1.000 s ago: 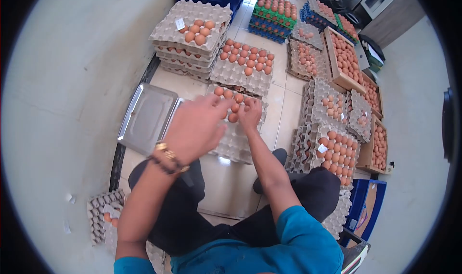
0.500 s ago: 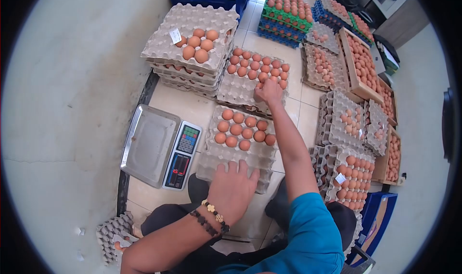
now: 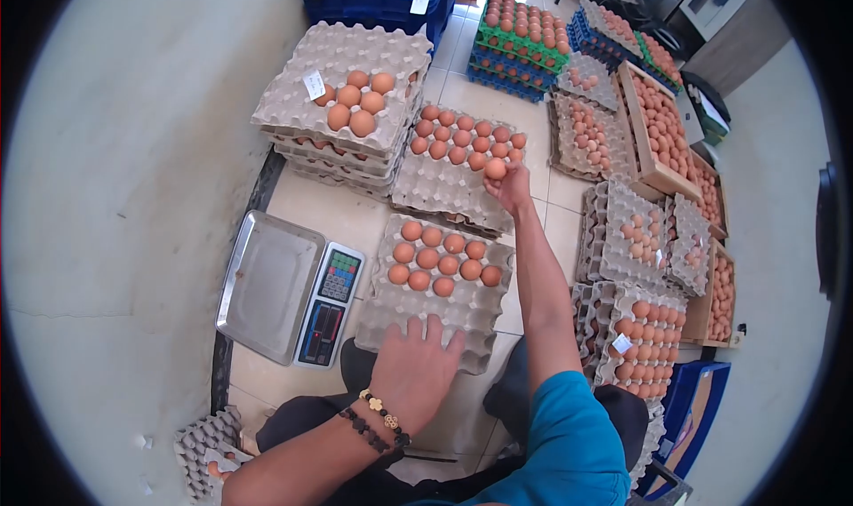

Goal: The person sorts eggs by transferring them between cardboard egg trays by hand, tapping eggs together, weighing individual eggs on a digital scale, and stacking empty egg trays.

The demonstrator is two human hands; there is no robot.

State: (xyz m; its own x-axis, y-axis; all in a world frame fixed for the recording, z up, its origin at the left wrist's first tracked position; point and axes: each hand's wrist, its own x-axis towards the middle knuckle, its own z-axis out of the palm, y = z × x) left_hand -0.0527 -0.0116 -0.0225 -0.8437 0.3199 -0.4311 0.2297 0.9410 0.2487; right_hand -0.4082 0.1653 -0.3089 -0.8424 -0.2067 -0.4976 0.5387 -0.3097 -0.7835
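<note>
My right hand (image 3: 510, 189) is closed on a brown egg (image 3: 496, 168) over the right side of the far egg tray (image 3: 444, 183). That tray's back rows hold several eggs, and bare cups show at its front. Nearer to me lies another cardboard egg tray (image 3: 484, 315), with several eggs in its back rows. My left hand (image 3: 416, 364) rests on this tray's front part, fingers spread and holding nothing. Beaded bracelets circle the left wrist.
A digital scale (image 3: 271, 284) with a bare metal pan stands on the left. Behind it rises a stack of egg trays (image 3: 306, 53). More trays (image 3: 622, 217) and wooden egg crates (image 3: 647, 142) line the right. Green and blue plastic trays (image 3: 515, 48) stand at the back.
My right hand has closed on an egg and raised it slightly from the far tray. My left hand stays on the near tray. The whole view has shifted a little.
</note>
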